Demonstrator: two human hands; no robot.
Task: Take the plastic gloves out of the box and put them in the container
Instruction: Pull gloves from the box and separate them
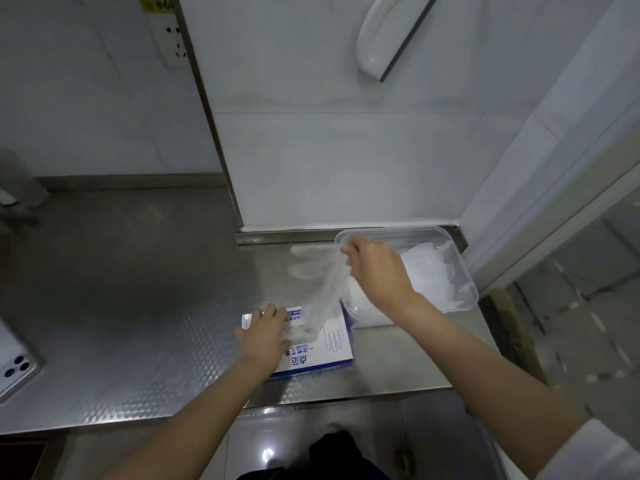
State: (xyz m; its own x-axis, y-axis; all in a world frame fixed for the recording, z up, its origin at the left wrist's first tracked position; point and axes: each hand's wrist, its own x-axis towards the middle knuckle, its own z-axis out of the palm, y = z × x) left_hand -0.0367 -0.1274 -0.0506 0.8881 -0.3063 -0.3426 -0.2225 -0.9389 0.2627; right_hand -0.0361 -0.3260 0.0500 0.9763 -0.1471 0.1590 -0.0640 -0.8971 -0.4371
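While left hand (265, 336) rests spread on box (325, 353), right hand (375, 271) pinches a plastic glove (325, 292). Glove stretches from box up to container (465, 271) edge.

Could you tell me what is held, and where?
Right hand pinches a clear plastic glove by its upper end; left hand presses the white-and-blue box.

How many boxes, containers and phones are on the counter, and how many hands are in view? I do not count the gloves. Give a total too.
Box: 1
Container: 1
Phone: 1
Hands: 2 (left hand on the box, right hand gripping a glove)
Total: 5
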